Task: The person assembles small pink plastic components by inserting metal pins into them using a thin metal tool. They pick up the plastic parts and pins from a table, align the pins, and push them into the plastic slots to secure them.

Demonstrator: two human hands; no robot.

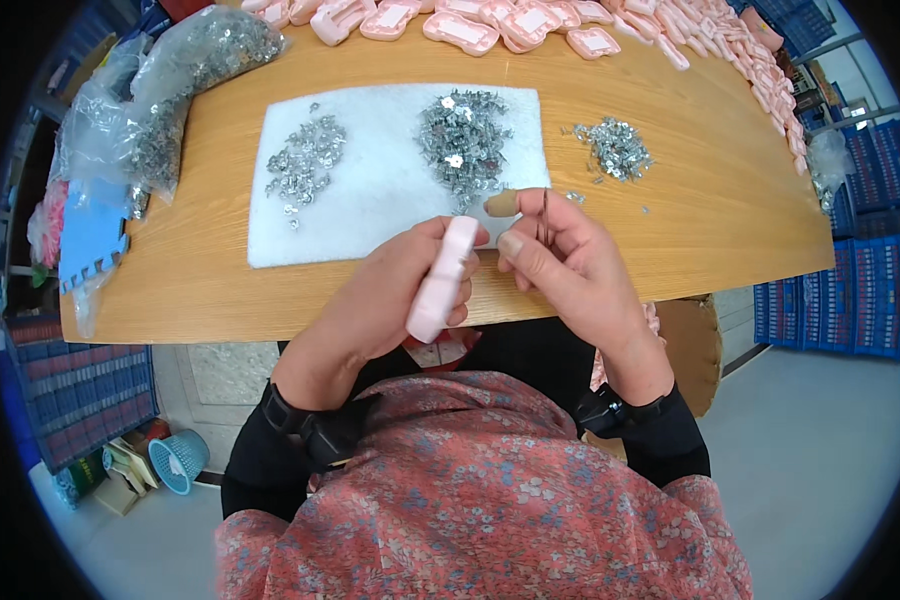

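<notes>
My left hand (375, 290) is closed around a pale pink plastic casing (442, 285), held on edge above the table's near edge. Just to its right, my right hand (585, 265) has thumb and fingers curled around a thin metal tool that looks like tweezers (544, 222); its tip is hard to make out. A tan finger cot (501, 204) covers one fingertip of that hand. Beyond both hands lies a white foam sheet (380, 130), bearing a loose pile of small metal pieces (308, 165) at left and a denser pile of metal parts (462, 145) at right.
Another heap of small metal parts (618, 150) sits on the wooden table (710, 200). Many pink casings (460, 33) line its far edge. Clear bags of metal parts (205, 50) and a blue foam mat (92, 235) occupy the left side. Blue crates (835, 300) stand at right.
</notes>
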